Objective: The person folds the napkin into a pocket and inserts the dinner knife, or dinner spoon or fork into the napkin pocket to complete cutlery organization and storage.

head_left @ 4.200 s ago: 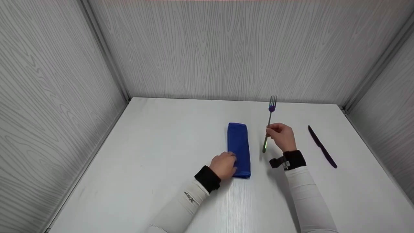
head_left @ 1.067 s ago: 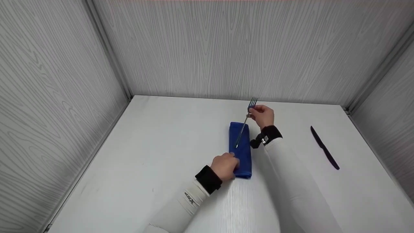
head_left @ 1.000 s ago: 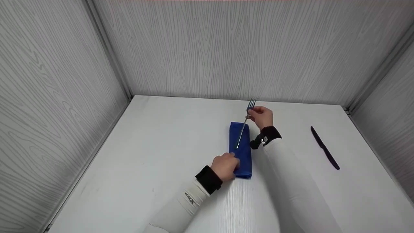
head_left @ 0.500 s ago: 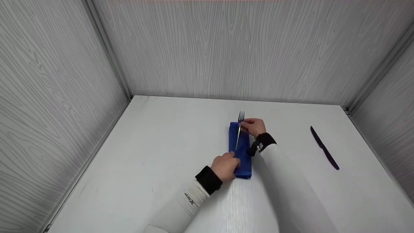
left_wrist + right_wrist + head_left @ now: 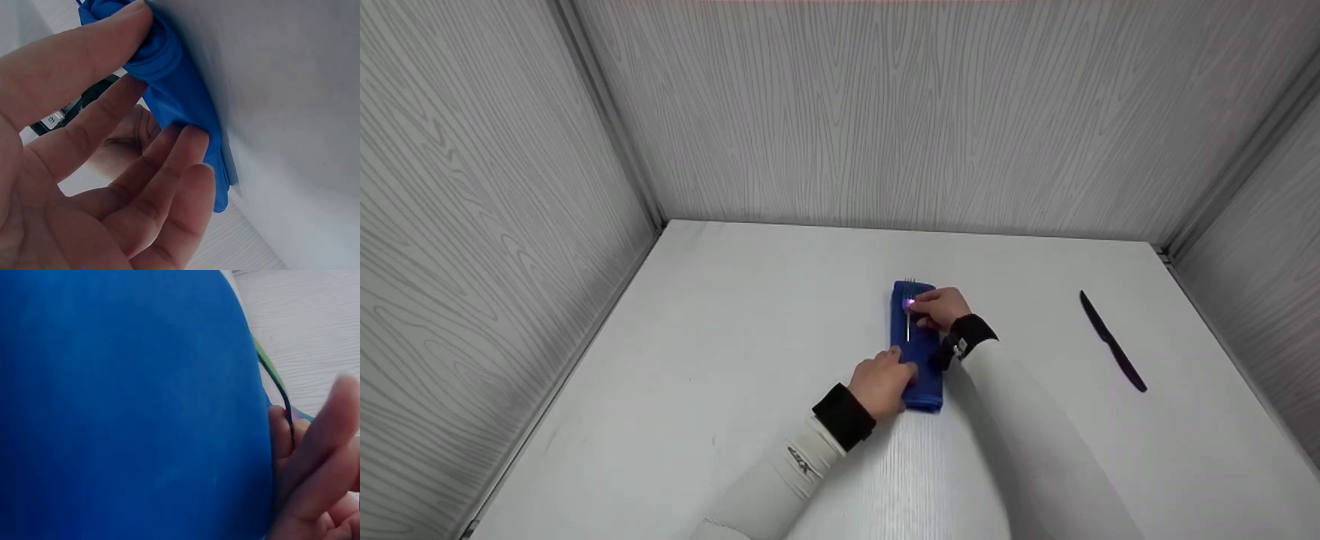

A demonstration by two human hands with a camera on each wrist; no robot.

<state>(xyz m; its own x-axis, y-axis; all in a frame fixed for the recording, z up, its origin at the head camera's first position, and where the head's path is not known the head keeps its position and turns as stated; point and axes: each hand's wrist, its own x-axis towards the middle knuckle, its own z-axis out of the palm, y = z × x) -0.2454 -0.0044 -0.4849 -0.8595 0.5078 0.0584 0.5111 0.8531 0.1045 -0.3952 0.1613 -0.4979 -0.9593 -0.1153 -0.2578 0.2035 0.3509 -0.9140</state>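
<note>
A folded blue cloth [image 5: 924,390] lies lengthwise on the white tabletop. Its near left side is held by my left hand [image 5: 879,384]; in the left wrist view the thumb and fingers [image 5: 191,143] touch the cloth from different sides. Over the far half of the cloth, my right hand [image 5: 943,307] pinches a shiny metal fork [image 5: 907,326] near its neck. The tines point away and reach just past the cloth's far edge. Whether the fork's handle rests on the cloth I cannot tell. The right wrist view is mostly filled by blue cloth [image 5: 129,405], with the fork's edge beside the fingers.
To the right of the cloth, a dark table knife [image 5: 1112,341] lies slanted on the tabletop [image 5: 735,315]. Grey wood-grained panels [image 5: 870,112] stand at the back and along both sides.
My right hand has carried the fork left from beside the cloth to above it, then lowered it and brought it nearly in line with the cloth. My left hand has stayed put.
</note>
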